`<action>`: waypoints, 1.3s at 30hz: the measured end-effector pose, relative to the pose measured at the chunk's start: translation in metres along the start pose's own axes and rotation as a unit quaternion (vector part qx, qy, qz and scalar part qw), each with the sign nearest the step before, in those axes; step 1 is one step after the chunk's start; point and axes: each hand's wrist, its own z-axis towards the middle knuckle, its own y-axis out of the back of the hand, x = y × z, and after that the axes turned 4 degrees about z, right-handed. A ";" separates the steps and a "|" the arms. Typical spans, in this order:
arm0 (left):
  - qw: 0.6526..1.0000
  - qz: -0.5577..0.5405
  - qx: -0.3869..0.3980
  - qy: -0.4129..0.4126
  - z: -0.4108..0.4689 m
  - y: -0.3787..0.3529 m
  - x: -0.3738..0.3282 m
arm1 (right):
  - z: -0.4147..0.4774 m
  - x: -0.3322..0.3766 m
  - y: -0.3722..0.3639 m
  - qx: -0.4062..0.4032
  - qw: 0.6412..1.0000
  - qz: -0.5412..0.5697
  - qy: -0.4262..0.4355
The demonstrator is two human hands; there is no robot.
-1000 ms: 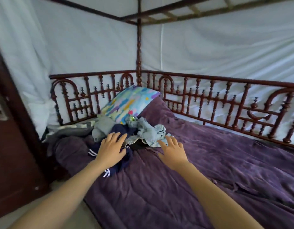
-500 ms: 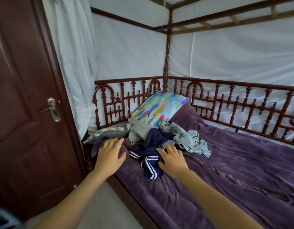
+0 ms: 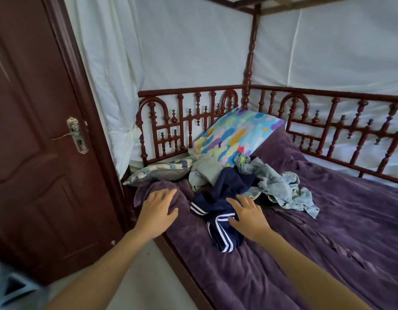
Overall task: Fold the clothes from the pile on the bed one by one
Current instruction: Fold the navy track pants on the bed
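My left hand (image 3: 159, 211) lies flat, fingers straight, on a hump of the purple blanket (image 3: 327, 242). My right hand (image 3: 247, 214) rests with its fingers spread on the navy striped garment (image 3: 222, 236). Just beyond its fingertips lies the crumpled denim piece (image 3: 276, 186), and farther off the colourful pillow (image 3: 238, 135).

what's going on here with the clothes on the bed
A person is working at a clothes pile on the bed. The right hand lies with spread fingers on a navy striped garment; the left hand rests on the purple blanket beside it. Pale jeans lie crumpled behind, and nothing looks folded yet.
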 end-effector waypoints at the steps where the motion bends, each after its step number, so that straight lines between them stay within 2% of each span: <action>1: 1.000 0.002 0.008 -0.001 0.012 -0.007 0.003 | 0.015 -0.007 -0.008 0.007 1.000 0.005 -0.005; 6: 0.997 -0.005 0.069 0.041 0.060 -0.054 0.017 | 0.068 -0.040 -0.050 0.083 0.996 0.021 -0.031; 11: 0.985 -0.013 0.152 0.086 0.070 -0.109 0.028 | 0.094 -0.062 -0.091 0.149 0.987 0.030 -0.053; 14: 0.979 -0.023 0.175 0.100 0.083 -0.132 0.035 | 0.107 -0.064 -0.113 0.188 0.980 0.035 -0.053; 19: 0.972 -0.059 0.207 0.091 0.120 -0.158 0.038 | 0.120 -0.055 -0.146 0.240 0.967 0.050 -0.072; 24: 0.964 -0.098 0.245 0.042 0.162 -0.194 0.036 | 0.135 -0.051 -0.174 0.267 0.951 0.031 -0.154; 31: 0.943 -0.145 0.292 -0.058 0.240 -0.235 0.050 | 0.175 -0.050 -0.162 0.166 0.925 0.143 -0.311; 34: 0.932 -0.159 0.309 -0.101 0.276 -0.245 0.051 | 0.195 -0.065 -0.127 0.056 0.899 0.199 -0.385; 37: 0.911 -0.180 0.329 -0.173 0.301 -0.255 0.035 | 0.209 -0.084 -0.090 -0.099 0.845 0.258 -0.457; 39: 0.885 -0.203 0.341 -0.242 0.305 -0.259 0.013 | 0.210 -0.095 -0.069 -0.174 0.786 0.317 -0.501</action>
